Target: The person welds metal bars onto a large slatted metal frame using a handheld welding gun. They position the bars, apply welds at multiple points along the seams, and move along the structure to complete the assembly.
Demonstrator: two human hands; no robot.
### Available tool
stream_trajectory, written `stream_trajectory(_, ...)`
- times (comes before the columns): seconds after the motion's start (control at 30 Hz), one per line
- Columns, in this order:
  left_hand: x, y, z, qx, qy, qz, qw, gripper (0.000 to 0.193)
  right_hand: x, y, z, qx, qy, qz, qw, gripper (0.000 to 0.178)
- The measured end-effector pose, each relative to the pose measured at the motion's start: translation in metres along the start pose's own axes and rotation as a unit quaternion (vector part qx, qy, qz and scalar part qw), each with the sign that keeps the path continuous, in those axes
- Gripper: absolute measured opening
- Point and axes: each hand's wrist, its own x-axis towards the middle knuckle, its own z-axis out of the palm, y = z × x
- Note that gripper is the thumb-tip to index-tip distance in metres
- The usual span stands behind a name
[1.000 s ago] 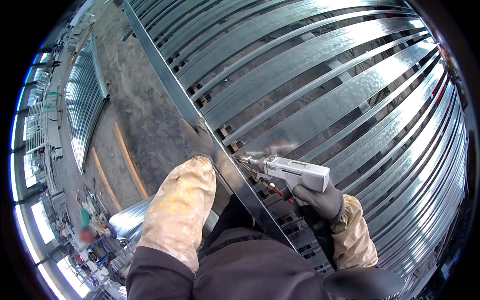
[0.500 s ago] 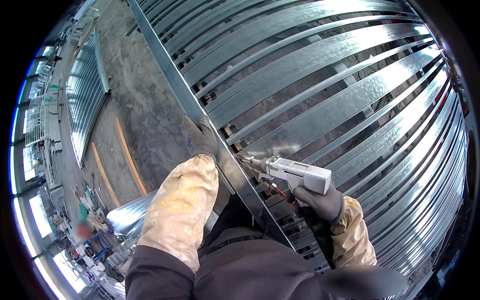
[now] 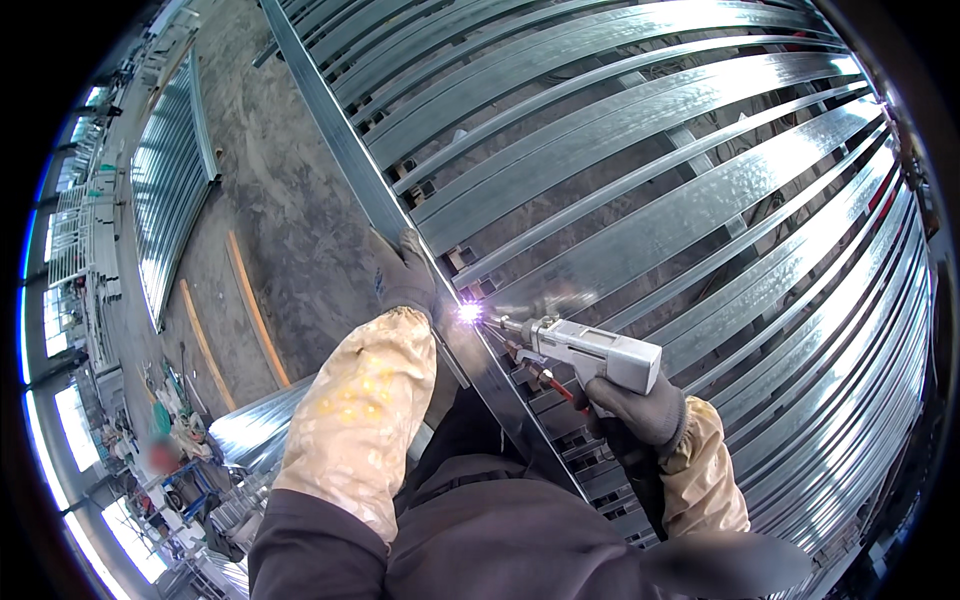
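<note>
In my right hand (image 3: 635, 410), gloved in grey, is a silver welding gun (image 3: 605, 352), its handle wrapped by my fingers. The gun's nozzle points left at a bright violet-white welding spark (image 3: 469, 313) on the long galvanized steel rail (image 3: 510, 405). Just beyond the spark, my gloved left hand (image 3: 408, 280) grips this rail at its outer edge, some of its fingers hidden. Flat steel bars (image 3: 600, 255) meet the rail from the right, with gaps between them. A red hose or cable (image 3: 560, 387) runs beneath the gun.
On the floor to the left lie two wooden strips (image 3: 255, 310) and, farther off, another slatted metal panel (image 3: 172, 190). A stack of shiny metal (image 3: 255, 430) stands near my left arm. Tools and clutter (image 3: 190, 480) fill the lower left.
A bright welding spark has appeared at the gun's tip on the rail. Both hands keep nearly the same places.
</note>
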Motion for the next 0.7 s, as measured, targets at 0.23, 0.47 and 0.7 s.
stream_trajectory(0.23,-0.003,0.013,-0.002,-0.028,-0.025,-0.033,0.999,0.069,-0.001,0.004,-0.002,0.007,0.006,0.005,1.0,0.035)
stream_trajectory(0.47,-0.004,0.011,0.001,-0.071,-0.051,-0.072,0.994,0.068,0.002,0.009,-0.005,-0.027,-0.005,-0.012,1.0,0.037)
stream_trajectory(0.7,-0.006,0.02,-0.005,-0.006,-0.037,-0.048,0.998,0.069,0.001,0.011,-0.006,-0.029,-0.008,-0.035,0.999,0.037)
